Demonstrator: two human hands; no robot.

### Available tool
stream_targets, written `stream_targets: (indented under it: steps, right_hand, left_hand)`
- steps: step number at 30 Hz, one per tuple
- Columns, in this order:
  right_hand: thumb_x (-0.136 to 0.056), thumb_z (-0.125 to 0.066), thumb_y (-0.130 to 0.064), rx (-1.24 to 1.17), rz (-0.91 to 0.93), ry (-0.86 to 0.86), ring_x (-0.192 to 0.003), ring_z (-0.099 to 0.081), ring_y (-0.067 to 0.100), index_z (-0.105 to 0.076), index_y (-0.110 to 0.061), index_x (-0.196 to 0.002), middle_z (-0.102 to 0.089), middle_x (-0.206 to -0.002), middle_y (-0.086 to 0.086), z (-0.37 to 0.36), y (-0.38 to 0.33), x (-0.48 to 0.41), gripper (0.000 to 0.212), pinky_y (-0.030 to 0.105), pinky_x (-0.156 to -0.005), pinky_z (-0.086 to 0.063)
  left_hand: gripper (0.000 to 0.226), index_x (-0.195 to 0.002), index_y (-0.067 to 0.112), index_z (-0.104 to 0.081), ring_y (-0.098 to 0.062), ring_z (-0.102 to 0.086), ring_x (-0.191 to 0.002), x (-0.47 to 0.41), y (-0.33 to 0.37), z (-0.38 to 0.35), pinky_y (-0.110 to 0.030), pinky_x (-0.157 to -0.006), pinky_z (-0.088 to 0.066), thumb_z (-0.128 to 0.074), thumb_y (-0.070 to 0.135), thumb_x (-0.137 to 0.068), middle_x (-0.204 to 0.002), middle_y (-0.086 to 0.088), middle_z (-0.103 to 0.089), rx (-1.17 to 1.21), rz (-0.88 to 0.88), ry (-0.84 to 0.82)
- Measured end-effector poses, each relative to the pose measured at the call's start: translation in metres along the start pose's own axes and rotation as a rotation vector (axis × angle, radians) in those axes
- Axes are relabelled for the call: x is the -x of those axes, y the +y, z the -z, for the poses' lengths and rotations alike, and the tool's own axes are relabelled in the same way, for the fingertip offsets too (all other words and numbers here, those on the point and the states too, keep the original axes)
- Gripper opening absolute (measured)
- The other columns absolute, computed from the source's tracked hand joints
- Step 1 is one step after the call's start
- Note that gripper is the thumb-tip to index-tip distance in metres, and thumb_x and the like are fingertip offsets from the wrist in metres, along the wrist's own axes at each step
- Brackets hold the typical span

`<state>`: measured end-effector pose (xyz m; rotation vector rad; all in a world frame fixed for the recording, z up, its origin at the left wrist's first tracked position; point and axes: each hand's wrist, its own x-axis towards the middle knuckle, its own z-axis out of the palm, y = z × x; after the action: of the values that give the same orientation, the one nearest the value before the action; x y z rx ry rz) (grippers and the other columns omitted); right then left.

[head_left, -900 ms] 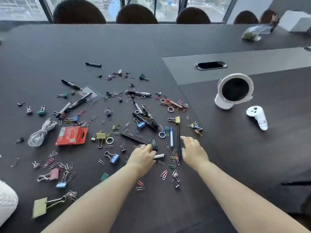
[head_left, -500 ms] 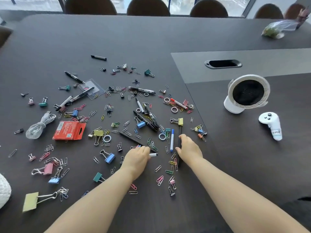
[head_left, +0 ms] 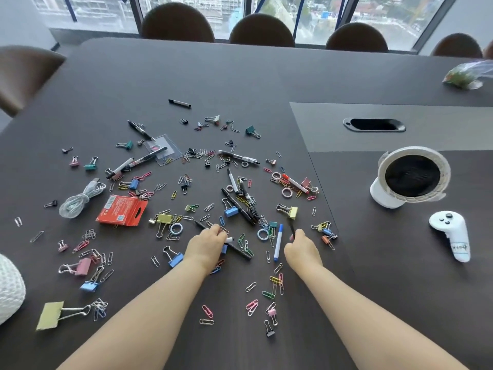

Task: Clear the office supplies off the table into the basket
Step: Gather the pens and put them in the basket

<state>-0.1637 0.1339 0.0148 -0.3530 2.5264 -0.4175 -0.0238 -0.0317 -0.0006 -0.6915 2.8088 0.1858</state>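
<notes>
Pens, markers, binder clips and paper clips lie scattered over the dark table point(head_left: 240, 84). My left hand point(head_left: 205, 245) is curled over a marker whose white tip point(head_left: 229, 239) pokes out past the fingers; a thin black pen point(head_left: 241, 253) runs out from under the same hand. My right hand point(head_left: 301, 249) is closed on a black pen point(head_left: 292, 228), only the far end of which shows. A blue marker point(head_left: 278, 243) lies between the hands. A white woven basket point(head_left: 9, 287) is cut off by the left edge.
A red packet point(head_left: 121, 210) and a coiled cable point(head_left: 80, 198) lie to the left. On the right stand a white round fan point(head_left: 410, 180) and a white controller point(head_left: 450, 237). A cable port point(head_left: 373, 124), a plastic bag point(head_left: 464, 76) and chairs point(head_left: 262, 30) are farther back.
Both hands have curled shut, the left over the white-tipped marker, the right around the black pen. The view has tilted up, showing more of the chairs and windows.
</notes>
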Motion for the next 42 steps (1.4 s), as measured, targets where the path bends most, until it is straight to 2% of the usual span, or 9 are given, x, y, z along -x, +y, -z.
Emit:
stream_targets:
  steps: [3, 8, 15, 21, 25, 29, 32, 35, 42]
  right_hand:
    - [-0.092, -0.033, -0.013, 0.047, 0.027, -0.001, -0.083, -0.044, 0.027, -0.045, -0.009, -0.097, -0.057, -0.111, 0.014, -0.003, -0.003, -0.004, 0.014, 0.031, -0.068, -0.036]
    - [-0.090, -0.052, -0.035, 0.115, 0.058, -0.001, -0.093, -0.057, 0.024, -0.052, -0.012, -0.102, -0.060, -0.105, 0.006, -0.013, -0.008, -0.011, 0.026, 0.031, -0.070, -0.044]
    - [-0.084, -0.052, -0.022, 0.094, 0.002, -0.007, -0.081, -0.055, 0.026, -0.051, -0.011, -0.088, -0.062, -0.097, 0.008, -0.013, -0.014, -0.016, 0.012, 0.028, -0.063, -0.042]
    - [-0.087, -0.041, -0.017, 0.043, 0.075, 0.013, -0.080, -0.051, 0.028, -0.042, -0.010, -0.103, -0.051, -0.090, 0.006, -0.001, -0.025, -0.013, 0.017, 0.031, -0.063, -0.039]
    - [-0.089, -0.033, -0.008, -0.046, 0.126, 0.013, -0.068, -0.046, 0.026, -0.036, -0.011, -0.088, -0.047, -0.078, 0.006, 0.007, -0.044, -0.024, 0.004, 0.032, -0.055, -0.032]
    - [-0.089, -0.039, -0.013, -0.056, 0.166, -0.018, -0.063, -0.044, 0.024, -0.030, -0.018, -0.068, -0.041, -0.066, 0.000, 0.011, -0.063, -0.041, 0.024, 0.032, -0.052, -0.030]
    - [-0.089, -0.044, -0.031, 0.003, 0.188, -0.004, -0.071, -0.050, 0.026, -0.037, -0.019, -0.062, -0.049, -0.068, 0.002, 0.013, -0.075, -0.054, 0.030, 0.031, -0.059, -0.038]
    - [-0.091, -0.043, -0.047, 0.070, 0.185, -0.047, -0.073, -0.053, 0.025, -0.046, -0.018, -0.065, -0.056, -0.076, 0.004, 0.013, -0.091, -0.074, 0.039, 0.029, -0.060, -0.039]
    - [-0.085, -0.056, -0.043, 0.142, 0.152, -0.077, -0.085, -0.056, 0.024, -0.049, -0.019, -0.091, -0.061, -0.096, 0.002, 0.004, -0.107, -0.105, 0.026, 0.027, -0.062, -0.039]
  left_hand:
    - [0.033, -0.120, 0.016, -0.043, -0.023, -0.043, -0.113, -0.002, -0.002, -0.001, -0.033, -0.080, -0.044, -0.043, 0.002, -0.090, -0.126, -0.003, -0.040, -0.006, -0.009, -0.015]
    - [0.020, -0.114, 0.016, -0.048, -0.022, -0.043, -0.111, -0.005, -0.009, -0.004, -0.035, -0.078, -0.043, -0.043, 0.013, -0.095, -0.121, -0.003, -0.043, 0.029, 0.005, -0.053]
    - [0.018, -0.113, 0.014, -0.044, -0.024, -0.038, -0.114, -0.008, -0.015, -0.003, -0.034, -0.084, -0.040, -0.043, 0.021, -0.096, -0.120, -0.003, -0.047, -0.014, -0.020, -0.094]
    - [0.022, -0.115, 0.016, -0.045, -0.024, -0.038, -0.112, -0.005, -0.021, 0.002, -0.032, -0.083, -0.041, -0.038, 0.013, -0.095, -0.121, -0.004, -0.044, -0.006, -0.014, -0.041]
    - [0.023, -0.112, 0.012, -0.042, -0.028, -0.052, -0.101, -0.008, -0.024, 0.019, -0.034, -0.077, -0.040, -0.030, 0.003, -0.094, -0.119, -0.007, -0.042, 0.116, 0.084, -0.019]
    - [0.037, -0.123, 0.010, -0.035, -0.034, -0.058, -0.100, -0.019, -0.033, 0.027, -0.039, -0.077, -0.043, -0.028, -0.005, -0.090, -0.129, -0.008, -0.045, 0.256, 0.181, -0.046]
    - [0.030, -0.121, 0.011, -0.035, -0.035, -0.059, -0.097, -0.029, -0.039, 0.029, -0.038, -0.073, -0.042, -0.031, 0.003, -0.092, -0.124, -0.009, -0.050, 0.311, 0.244, -0.073]
    - [0.006, -0.097, 0.014, -0.033, -0.034, -0.058, -0.098, -0.039, -0.042, 0.033, -0.037, -0.073, -0.043, -0.036, 0.012, -0.093, -0.116, -0.008, -0.051, 0.315, 0.272, -0.086]
    - [0.006, -0.089, 0.017, -0.036, -0.030, -0.055, -0.094, -0.068, -0.043, 0.028, -0.034, -0.071, -0.040, -0.037, 0.020, -0.094, -0.102, -0.005, -0.053, 0.354, 0.275, -0.014]
